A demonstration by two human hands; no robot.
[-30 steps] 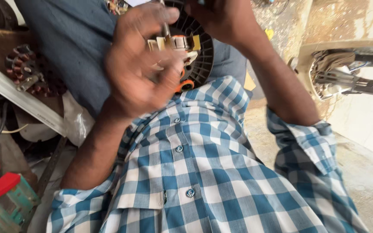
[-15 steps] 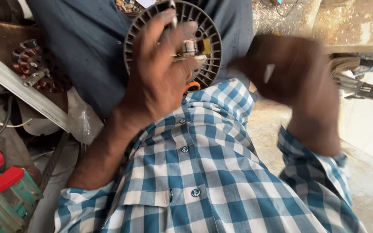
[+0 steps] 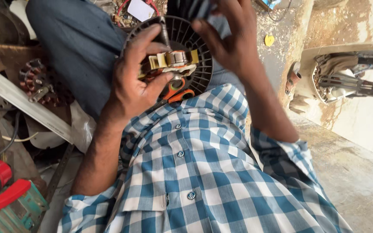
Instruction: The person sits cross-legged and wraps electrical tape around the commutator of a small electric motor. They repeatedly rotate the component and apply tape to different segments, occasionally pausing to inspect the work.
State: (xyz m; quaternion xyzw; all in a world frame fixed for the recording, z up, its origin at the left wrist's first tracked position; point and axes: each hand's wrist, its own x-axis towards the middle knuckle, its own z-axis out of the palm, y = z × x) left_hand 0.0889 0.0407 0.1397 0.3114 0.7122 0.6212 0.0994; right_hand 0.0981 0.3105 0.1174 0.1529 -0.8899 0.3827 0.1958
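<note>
My left hand [image 3: 137, 80] grips a small motor core [image 3: 171, 62] with copper windings, yellow insulation pieces and a thin metal shaft sticking up. It holds the core against a round black slotted grille [image 3: 197, 73] that rests on my lap. My right hand [image 3: 229, 39] reaches in from the right; its thumb lies on the face of the grille and its fingers curl over the upper rim. Orange tool handles [image 3: 178, 92] poke out just below the core. My blue checked shirt fills the bottom of the view.
A copper-wound stator [image 3: 39, 82] and a flat metal strip [image 3: 26, 108] lie at the left. A red and green power tool [image 3: 5, 200] sits at the lower left. A white appliance housing [image 3: 346, 82] stands at the right beside a concrete ledge [image 3: 350, 172].
My right hand swung out to the right, then came back onto the grille's upper rim. My left hand kept hold of the motor core and shifted it slightly.
</note>
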